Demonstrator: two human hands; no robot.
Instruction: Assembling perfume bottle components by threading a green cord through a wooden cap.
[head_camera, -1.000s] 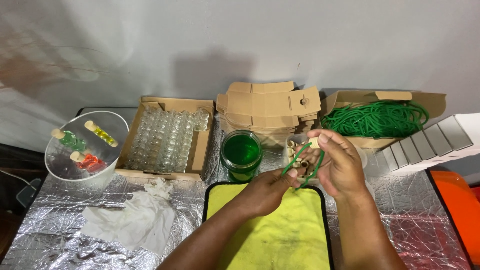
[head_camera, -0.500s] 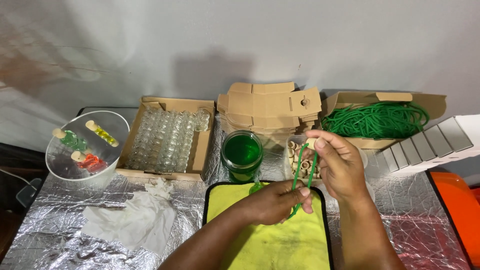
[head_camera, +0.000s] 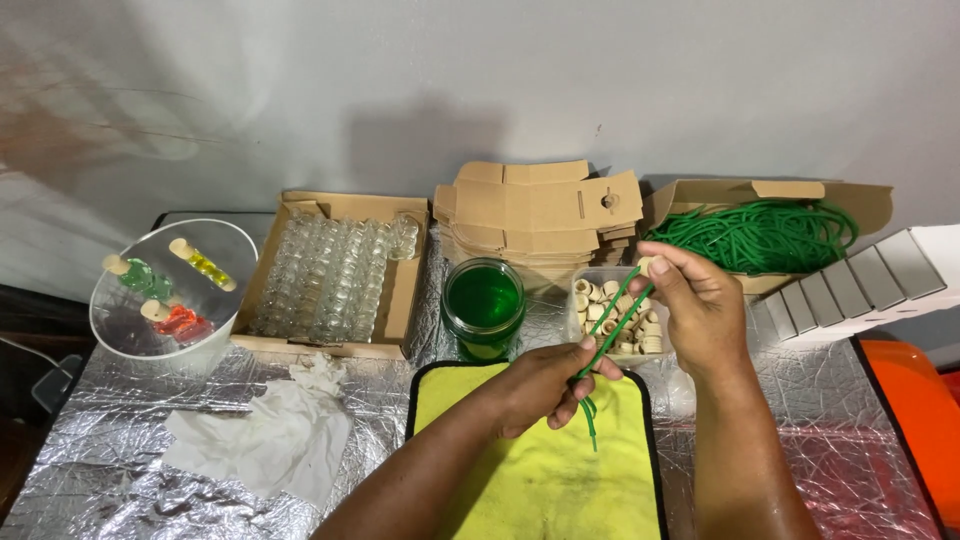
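The right hand (head_camera: 700, 315) pinches the upper end of a green cord (head_camera: 612, 330) together with a small cork (head_camera: 646, 265) at its fingertips. The left hand (head_camera: 545, 385) pinches the same cord lower down, its loose ends hanging over the yellow cloth (head_camera: 540, 470). The cord runs taut and slanted between the 2 hands, above a clear tub of corks (head_camera: 615, 325). Just left of the tub stands a jar of green liquid (head_camera: 483, 305). Behind lie folded cardboard boxes (head_camera: 540, 210), a box of green cords (head_camera: 760, 235) and a box of small glass bottles (head_camera: 335, 275). A crumpled white tissue (head_camera: 265, 435) lies on the foil-covered tabletop (head_camera: 120, 490).
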